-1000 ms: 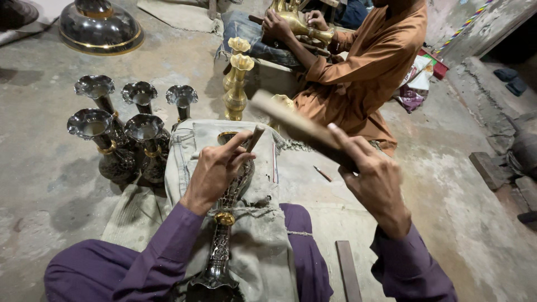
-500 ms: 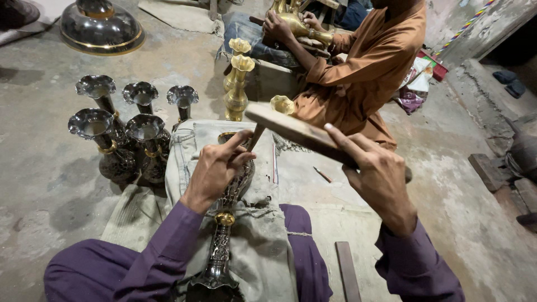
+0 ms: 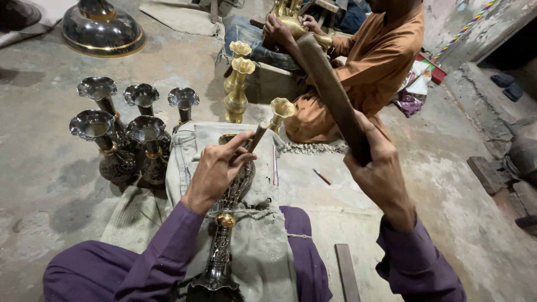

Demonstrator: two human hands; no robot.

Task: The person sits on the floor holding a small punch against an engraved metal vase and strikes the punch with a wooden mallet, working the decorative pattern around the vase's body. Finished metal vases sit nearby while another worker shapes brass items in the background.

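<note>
Left hand (image 3: 215, 168) has a pinching grip on a short chisel (image 3: 258, 134), fingers curled tight around it with the tip set against the dark patterned vase (image 3: 229, 223) lying lengthwise across the lap on a pale cloth (image 3: 263, 251). Right hand (image 3: 377, 170) is wrapped shut around the lower end of a flat wooden mallet (image 3: 330, 89), which is lifted high and tilted back, well apart from the chisel head.

So by the look of it this is the chasing or engraving step: tool planted on the upper body of the vase, striker raised. I'd say the next blow needs the mallet to land square on the chisel's top while the left hand keeps the tip from skating on the curved metal. The vase isn't clamped, just resting on the legs, so it could roll.

Just left of the lap, five dark fluted vases (image 3: 120, 134) stand upright in a tight cluster on the concrete floor (image 3: 39, 168). Ahead stand plain brass vases (image 3: 238, 89), not yet darkened. Another person in an orange top (image 3: 380, 61) sits opposite, hands on a brass piece of their own. A big domed metal base (image 3: 100, 31) sits top left.
</note>
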